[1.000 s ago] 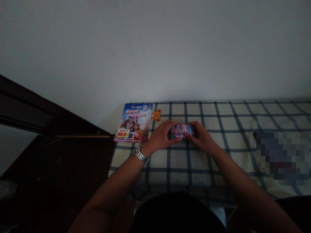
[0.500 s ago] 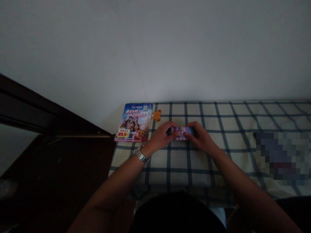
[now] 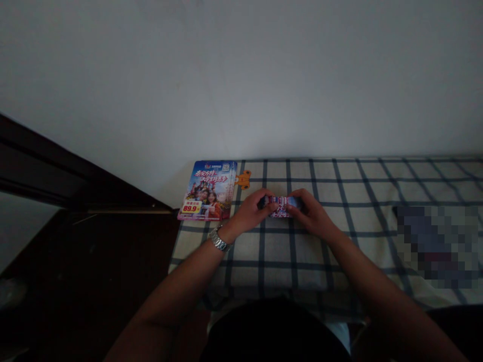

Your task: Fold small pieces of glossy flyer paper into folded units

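Above the checked cloth, a folded flyer (image 3: 280, 208) in pink, white and blue is gripped at both ends. My left hand (image 3: 255, 208), with a metal watch on its wrist, closes on the left end, thumb on the near face. On the opposite end my right hand (image 3: 310, 213) holds it the same way. Fingers cover much of the flyer, so its full shape is hidden. Left of my hands lies a stack of similar flyers (image 3: 207, 191), printed with a large 89.9.
A blue-and-cream checked cloth (image 3: 241, 251) covers the table against a pale wall (image 3: 241, 75). An orange bear-shaped piece (image 3: 243, 179) lies beside the stack. At right is a blurred-out dark object (image 3: 437, 246). Dark floor (image 3: 113, 281) lies left of the table.
My thumbs have shifted slightly on the folded flyer, and its print shows a little differently. Both hands stay in the same place.
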`<state>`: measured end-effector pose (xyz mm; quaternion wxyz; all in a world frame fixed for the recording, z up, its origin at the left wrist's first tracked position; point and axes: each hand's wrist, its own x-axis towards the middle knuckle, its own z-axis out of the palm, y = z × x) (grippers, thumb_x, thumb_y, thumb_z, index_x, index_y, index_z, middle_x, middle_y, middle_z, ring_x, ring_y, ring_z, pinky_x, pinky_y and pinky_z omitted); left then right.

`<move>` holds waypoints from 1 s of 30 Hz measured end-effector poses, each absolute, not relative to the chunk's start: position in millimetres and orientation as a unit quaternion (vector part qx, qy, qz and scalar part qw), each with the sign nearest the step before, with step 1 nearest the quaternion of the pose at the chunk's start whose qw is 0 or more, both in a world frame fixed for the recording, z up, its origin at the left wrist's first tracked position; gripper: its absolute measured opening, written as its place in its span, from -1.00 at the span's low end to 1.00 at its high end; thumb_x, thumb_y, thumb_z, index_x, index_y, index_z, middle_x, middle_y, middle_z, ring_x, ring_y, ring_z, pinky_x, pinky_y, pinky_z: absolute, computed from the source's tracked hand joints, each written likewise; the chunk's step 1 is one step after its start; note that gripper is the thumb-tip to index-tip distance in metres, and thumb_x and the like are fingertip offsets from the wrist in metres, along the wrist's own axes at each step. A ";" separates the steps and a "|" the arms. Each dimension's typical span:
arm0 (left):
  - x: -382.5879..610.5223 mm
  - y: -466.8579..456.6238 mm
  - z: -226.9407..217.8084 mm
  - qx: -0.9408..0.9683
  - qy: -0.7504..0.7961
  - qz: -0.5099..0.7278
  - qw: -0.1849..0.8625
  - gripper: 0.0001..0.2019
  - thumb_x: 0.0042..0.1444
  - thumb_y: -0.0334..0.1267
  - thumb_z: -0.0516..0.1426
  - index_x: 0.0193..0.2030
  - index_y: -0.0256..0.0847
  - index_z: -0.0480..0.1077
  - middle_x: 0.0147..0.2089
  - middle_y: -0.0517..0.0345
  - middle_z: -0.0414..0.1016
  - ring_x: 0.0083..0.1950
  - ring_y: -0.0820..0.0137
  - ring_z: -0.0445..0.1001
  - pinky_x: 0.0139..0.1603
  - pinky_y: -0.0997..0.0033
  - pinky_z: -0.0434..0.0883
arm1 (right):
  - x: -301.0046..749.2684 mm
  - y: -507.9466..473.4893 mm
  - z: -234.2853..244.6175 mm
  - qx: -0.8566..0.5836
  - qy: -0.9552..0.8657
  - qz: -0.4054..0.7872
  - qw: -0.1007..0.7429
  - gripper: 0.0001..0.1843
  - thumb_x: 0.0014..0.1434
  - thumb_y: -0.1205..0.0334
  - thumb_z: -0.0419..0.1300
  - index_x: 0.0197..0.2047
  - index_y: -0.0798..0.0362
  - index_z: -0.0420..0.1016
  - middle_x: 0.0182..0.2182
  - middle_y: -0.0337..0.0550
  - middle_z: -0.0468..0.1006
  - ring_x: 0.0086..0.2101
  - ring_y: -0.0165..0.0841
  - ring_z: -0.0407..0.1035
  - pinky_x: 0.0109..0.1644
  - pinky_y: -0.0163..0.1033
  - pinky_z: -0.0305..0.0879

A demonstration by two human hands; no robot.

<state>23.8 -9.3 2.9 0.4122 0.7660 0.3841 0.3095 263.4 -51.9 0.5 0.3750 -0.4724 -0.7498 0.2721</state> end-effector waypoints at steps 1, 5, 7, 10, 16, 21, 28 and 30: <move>23.6 -9.1 2.8 0.764 0.384 0.314 0.413 -0.65 0.33 0.10 0.15 -0.06 -0.17 0.44 -0.22 0.18 0.48 -0.20 0.34 0.42 -0.18 0.38 0.35 | 264.2 -51.7 0.4 -0.468 -0.755 0.271 0.371 -0.64 0.36 -0.07 0.22 0.10 -0.09 0.37 -0.12 -0.07 0.48 -0.15 -0.14 0.42 -0.11 -0.03 0.44; 23.4 -8.4 3.4 0.758 0.383 0.331 0.412 -0.65 0.32 0.08 0.17 -0.02 -0.17 0.44 -0.17 0.15 0.50 -0.17 0.33 0.43 -0.14 0.35 0.37 | 267.1 -51.2 -0.3 -0.451 -0.775 0.265 0.355 -0.34 0.19 -0.04 0.40 0.27 -0.12 0.29 0.05 0.02 0.45 -0.02 -0.04 0.43 -0.05 0.05 0.48; 23.5 -8.2 3.8 0.757 0.381 0.330 0.416 -0.65 0.32 0.08 0.17 -0.01 -0.17 0.45 -0.13 0.13 0.52 -0.15 0.32 0.45 -0.13 0.35 0.39 | 268.4 -50.8 -1.4 -0.451 -0.777 0.261 0.354 -0.34 0.19 0.00 0.41 0.28 -0.13 0.30 0.06 0.02 0.45 -0.01 -0.03 0.43 -0.03 0.06 0.49; 23.5 -8.2 3.8 0.760 0.374 0.328 0.418 -0.65 0.33 0.08 0.18 0.02 -0.16 0.46 -0.08 0.10 0.54 -0.11 0.30 0.47 -0.09 0.32 0.43 | 270.0 -50.2 -4.3 -0.449 -0.780 0.251 0.357 -0.35 0.18 0.02 0.42 0.27 -0.14 0.31 0.04 0.00 0.46 0.00 -0.04 0.43 -0.01 0.06 0.49; 23.5 -8.4 2.0 0.757 0.364 0.352 0.413 -0.66 0.31 0.06 0.21 0.06 -0.11 0.47 -0.03 0.08 0.53 -0.03 0.25 0.50 -0.01 0.24 0.46 | 271.0 -49.3 -7.8 -0.449 -0.775 0.250 0.368 -0.39 0.18 0.04 0.42 0.23 -0.15 0.34 0.03 0.00 0.46 -0.03 -0.05 0.44 -0.05 0.05 0.52; 24.3 -7.4 -2.2 0.744 0.367 0.369 0.419 -0.63 0.31 0.04 0.22 0.13 -0.10 0.44 0.05 0.04 0.50 0.01 0.26 0.50 -0.01 0.25 0.50 | 271.4 -48.7 -7.2 -0.451 -0.775 0.241 0.372 -0.41 0.19 0.02 0.42 0.22 -0.14 0.34 0.04 0.02 0.45 -0.01 -0.04 0.43 -0.03 0.08 0.53; 23.2 -5.6 -2.8 0.738 0.350 0.387 0.428 -0.71 0.30 -0.07 0.26 0.08 -0.11 0.46 0.04 0.06 0.49 0.06 0.28 0.49 0.05 0.27 0.51 | 273.2 -51.0 -3.8 -0.434 -0.762 0.264 0.402 -0.38 0.20 -0.03 0.41 0.25 -0.16 0.33 0.21 0.08 0.32 0.21 0.02 0.32 0.11 0.17 0.53; 23.1 -5.4 -1.9 0.740 0.328 0.399 0.431 -0.74 0.30 -0.11 0.26 0.05 -0.12 0.47 0.06 0.03 0.46 0.13 0.26 0.48 0.09 0.25 0.52 | 274.5 -51.0 -3.5 -0.436 -0.749 0.279 0.414 -0.44 0.25 -0.02 0.37 0.24 -0.16 0.35 0.25 0.08 0.29 0.24 0.02 0.31 0.09 0.15 0.56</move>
